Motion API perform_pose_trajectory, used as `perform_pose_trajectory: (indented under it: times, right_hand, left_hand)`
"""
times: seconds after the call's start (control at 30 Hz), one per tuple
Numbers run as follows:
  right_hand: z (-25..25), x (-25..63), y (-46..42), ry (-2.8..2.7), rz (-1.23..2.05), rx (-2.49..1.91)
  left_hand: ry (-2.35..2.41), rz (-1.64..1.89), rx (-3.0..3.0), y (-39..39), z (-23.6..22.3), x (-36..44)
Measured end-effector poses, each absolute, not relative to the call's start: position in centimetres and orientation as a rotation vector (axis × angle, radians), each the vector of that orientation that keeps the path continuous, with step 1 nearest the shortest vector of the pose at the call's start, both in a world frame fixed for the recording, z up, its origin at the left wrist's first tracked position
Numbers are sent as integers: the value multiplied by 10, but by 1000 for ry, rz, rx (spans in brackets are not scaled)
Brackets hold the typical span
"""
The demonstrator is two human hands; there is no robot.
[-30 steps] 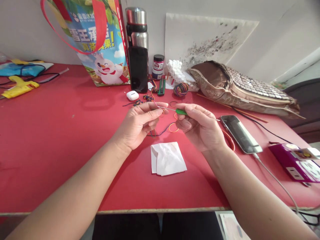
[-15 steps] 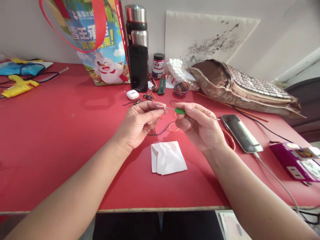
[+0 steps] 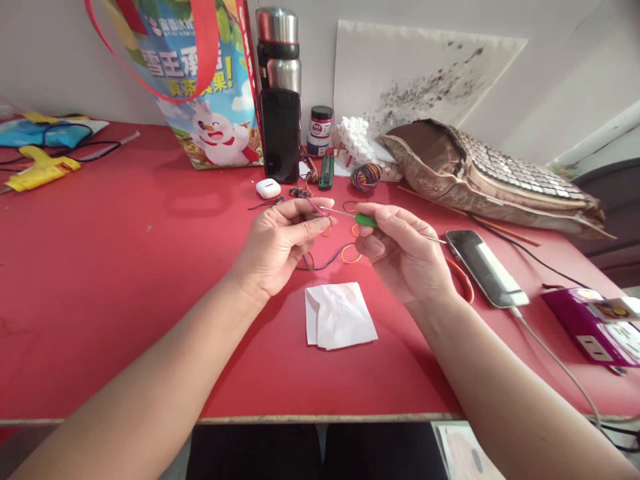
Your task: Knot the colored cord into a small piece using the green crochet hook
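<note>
My right hand [image 3: 413,250] grips a crochet hook [image 3: 367,220] by its green handle, the thin metal shaft pointing left. Opposite it, my left hand [image 3: 280,243] pinches multicoloured yarn between thumb and fingers, and a pinkish strand runs over the index finger. The hook's tip is at the yarn by the left fingertips; whether it is inside a loop I cannot tell. Below and between the hands, loose yarn [image 3: 330,262] in dark blue and orange trails over the red table [image 3: 150,300]. A ball of variegated yarn [image 3: 366,177] lies beyond my hands.
A folded white tissue [image 3: 343,317] lies before me. Behind stand a black phone [image 3: 280,137], a steel flask [image 3: 283,33], a jar [image 3: 320,130] and a printed bag [image 3: 215,87]. A charging phone [image 3: 485,267] and purple power strip [image 3: 590,323] are right; a yellow glue gun [image 3: 43,170] is left.
The hook's tip has shifted slightly relative to the left fingertips, and the pink strand now stretches from the index finger toward the thumb. The whole view has moved a little.
</note>
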State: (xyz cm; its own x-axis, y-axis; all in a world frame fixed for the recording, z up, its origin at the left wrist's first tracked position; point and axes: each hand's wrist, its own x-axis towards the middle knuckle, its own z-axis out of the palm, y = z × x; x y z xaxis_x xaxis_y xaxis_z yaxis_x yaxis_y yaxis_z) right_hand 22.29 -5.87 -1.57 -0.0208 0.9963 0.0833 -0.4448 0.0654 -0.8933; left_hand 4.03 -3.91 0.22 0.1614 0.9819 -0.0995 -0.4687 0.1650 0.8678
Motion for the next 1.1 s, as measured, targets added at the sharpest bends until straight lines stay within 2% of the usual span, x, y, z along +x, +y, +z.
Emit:
perform_pose_trajectory:
  times: [0.53, 1.1]
  right_hand:
    - [-16, 225, -54, -883, 1277, -824]
    - [-14, 225, -55, -886, 1267, -825]
  left_hand:
    - [891, 1433, 1017, -35, -7, 39]
    - [933, 1455, 1103, -35, -9, 40]
